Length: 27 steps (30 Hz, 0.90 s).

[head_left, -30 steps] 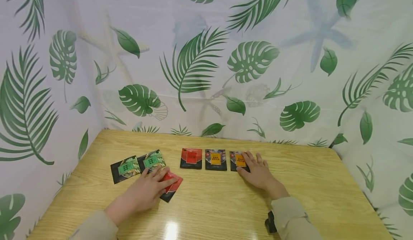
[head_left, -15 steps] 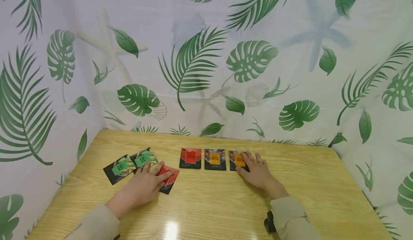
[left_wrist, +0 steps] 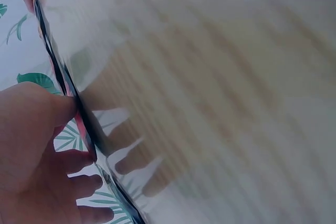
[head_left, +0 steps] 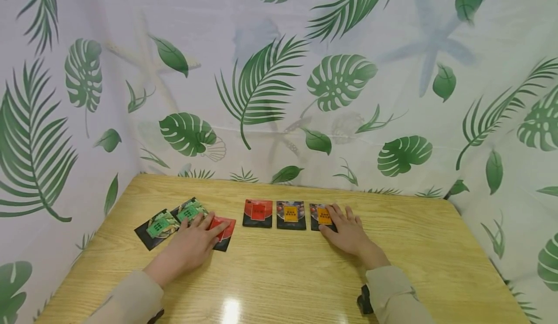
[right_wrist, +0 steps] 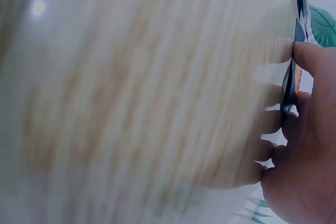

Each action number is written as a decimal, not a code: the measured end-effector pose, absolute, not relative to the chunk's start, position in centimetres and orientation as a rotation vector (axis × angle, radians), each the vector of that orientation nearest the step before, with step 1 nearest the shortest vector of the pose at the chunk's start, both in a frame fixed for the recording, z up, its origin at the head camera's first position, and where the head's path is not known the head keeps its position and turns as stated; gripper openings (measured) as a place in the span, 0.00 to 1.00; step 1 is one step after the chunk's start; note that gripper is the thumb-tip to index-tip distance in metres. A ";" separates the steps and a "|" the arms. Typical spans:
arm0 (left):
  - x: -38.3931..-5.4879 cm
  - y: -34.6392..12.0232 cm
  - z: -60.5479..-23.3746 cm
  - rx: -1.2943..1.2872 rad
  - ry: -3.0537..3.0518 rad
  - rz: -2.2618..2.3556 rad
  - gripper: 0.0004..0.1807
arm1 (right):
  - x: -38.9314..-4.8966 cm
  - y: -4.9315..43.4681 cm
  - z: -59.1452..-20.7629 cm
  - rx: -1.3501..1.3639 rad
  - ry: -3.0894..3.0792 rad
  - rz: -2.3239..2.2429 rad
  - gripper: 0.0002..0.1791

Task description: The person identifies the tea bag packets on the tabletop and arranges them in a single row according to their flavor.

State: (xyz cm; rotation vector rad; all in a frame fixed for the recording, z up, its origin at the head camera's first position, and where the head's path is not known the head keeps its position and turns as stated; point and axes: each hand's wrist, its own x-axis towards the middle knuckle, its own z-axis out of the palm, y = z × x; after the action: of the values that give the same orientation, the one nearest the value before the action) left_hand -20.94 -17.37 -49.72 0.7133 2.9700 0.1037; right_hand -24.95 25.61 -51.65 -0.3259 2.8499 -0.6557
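Note:
My left hand [head_left: 193, 241] lies palm down with spread fingers at the left of the table. Its fingers touch a black-and-red packet [head_left: 227, 235] and a black packet with a green label [head_left: 188, 211]. Beside them, further left, is a second green-labelled packet [head_left: 158, 228], turned at an angle. My right hand [head_left: 348, 232] rests on the right edge of a packet with an orange label [head_left: 322, 216]. In the right wrist view, the thumb and fingertips touch that packet [right_wrist: 290, 85], seen edge-on. The left wrist view shows the left-hand packets [left_wrist: 84, 116] edge-on too.
Another red packet [head_left: 258, 213] and another orange-labelled packet [head_left: 290, 215] lie straight in a row, left of the right hand. The wooden table [head_left: 279, 275] ends at a leaf-patterned cloth [head_left: 270, 164] behind. A small black object [head_left: 364, 300] sits by the right sleeve.
The left hand has slid the red packet up and to the left, straightening it somewhat. Both green-labelled packets have shifted left and turned. The right hand and the row under it stay still.

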 end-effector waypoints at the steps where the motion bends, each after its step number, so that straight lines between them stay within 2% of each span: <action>1: -21.0 -17.3 -49.7 0.710 2.974 0.097 0.28 | -24.9 25.6 -51.6 -0.324 2.849 -0.662 0.46; 16: -23.1 -16.3 -49.8 0.584 2.969 0.149 0.29 | -25.6 26.1 -53.0 -0.326 2.862 -0.659 0.47; 27: -24.4 -15.6 -49.5 0.553 2.949 0.128 0.29 | -24.8 25.6 -51.4 -0.321 2.841 -0.671 0.46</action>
State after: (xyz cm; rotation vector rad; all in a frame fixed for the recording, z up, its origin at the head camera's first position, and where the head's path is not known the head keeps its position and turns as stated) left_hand -24.38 -15.64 -49.53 0.5527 2.9486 0.1277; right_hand -24.80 25.59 -51.41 -0.3214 2.8412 -0.6708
